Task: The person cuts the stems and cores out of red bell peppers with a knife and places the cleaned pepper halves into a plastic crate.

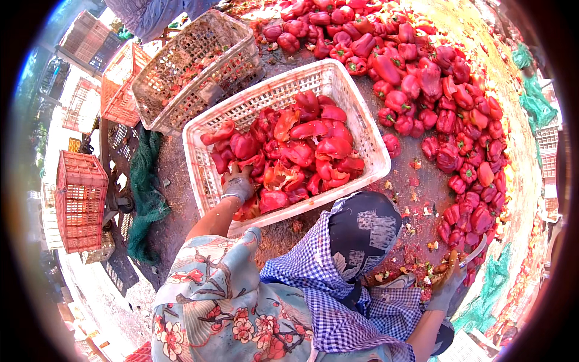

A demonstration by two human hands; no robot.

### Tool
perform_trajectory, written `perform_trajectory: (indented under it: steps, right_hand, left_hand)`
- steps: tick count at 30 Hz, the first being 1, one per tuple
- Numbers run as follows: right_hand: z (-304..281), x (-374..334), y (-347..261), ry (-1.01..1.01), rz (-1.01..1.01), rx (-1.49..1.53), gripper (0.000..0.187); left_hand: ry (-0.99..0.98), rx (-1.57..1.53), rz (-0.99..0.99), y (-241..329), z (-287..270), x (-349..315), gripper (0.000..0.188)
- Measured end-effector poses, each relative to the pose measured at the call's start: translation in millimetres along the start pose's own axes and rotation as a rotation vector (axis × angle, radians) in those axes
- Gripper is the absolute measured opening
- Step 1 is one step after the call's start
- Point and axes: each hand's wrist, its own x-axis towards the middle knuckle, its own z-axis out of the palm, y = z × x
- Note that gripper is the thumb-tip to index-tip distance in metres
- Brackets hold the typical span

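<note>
My left hand (237, 185), in a grey glove, reaches over the near left side of a white plastic crate (374, 145). Its fingers look spread and rest against cut red bell peppers (301, 151), with none plainly gripped. The crate holds many of these pieces, some split so their pale insides show. Down at the right, my right hand (447, 285), also gloved and with yellowish-stained fingers, is closed round a knife (474, 251). The blade points up and right, close to the pile of whole red bell peppers (428, 84). The fingers hide the knife's handle.
Beyond the white crate stands a dirty slatted crate (199, 66) with scraps inside. Orange crates (81, 199) and green netting (146, 193) are at the left. Pepper scraps (416, 241) litter the ground. Part of another person's blue clothing (145, 15) shows at the top.
</note>
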Motion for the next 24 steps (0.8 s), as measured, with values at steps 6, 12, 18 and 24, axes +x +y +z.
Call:
perform_trajectory:
  steps: [6,12,18,24]
  right_hand:
    - [-3,1,-3,-0.005,0.041,0.076,0.019]
    - [0,6,2,0.011,0.048,0.037,0.016]
    - [-12,16,14,0.075,0.119,-0.055,0.020]
    - [1,13,-3,0.029,0.045,-0.049,0.020]
  left_hand:
    - [-0.102,-0.120,0.225,-16,-63,12,0.056]
    - [0.382,-0.126,0.035,-46,-52,73,0.077]
    - [0.192,-0.177,-0.160,-20,-27,79,0.084]
    - [0.110,-0.248,-0.192,-22,-15,102,0.084]
